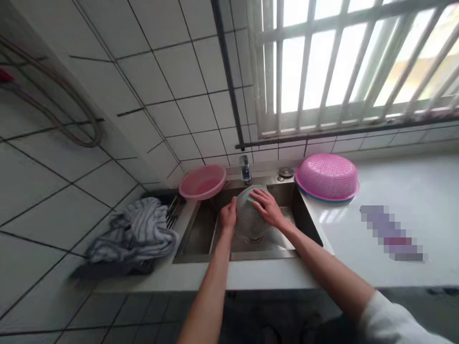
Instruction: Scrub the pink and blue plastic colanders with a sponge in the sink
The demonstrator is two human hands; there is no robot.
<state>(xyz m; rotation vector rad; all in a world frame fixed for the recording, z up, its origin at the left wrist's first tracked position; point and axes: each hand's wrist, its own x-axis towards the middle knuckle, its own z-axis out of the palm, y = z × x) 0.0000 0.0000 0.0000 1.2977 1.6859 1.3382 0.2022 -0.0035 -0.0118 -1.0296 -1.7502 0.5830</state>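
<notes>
Over the sink, a round mesh strainer [247, 217] is tilted up, its fine-meshed surface facing me. My left hand [228, 215] grips its left rim, thumb upward. On the upper right of the mesh lies my right hand [267, 206], fingers stretched and pressing a light-green scouring pad [261, 188] against it. Most of the pad is hidden under the fingers. The steel sink [201, 234] has a divider left of the middle, and a drain shows below the strainer. Behind the strainer stands a chrome faucet [245, 168].
A pink basin [203, 182] rests on the sink's back left corner. An upturned pink colander [327, 177] sits on the right counter, a blue rim beneath it. A striped cloth [138, 229] lies at left. A round metal drain cover [286, 172] is by the faucet; a blurred-out purple item [389, 231] lies right.
</notes>
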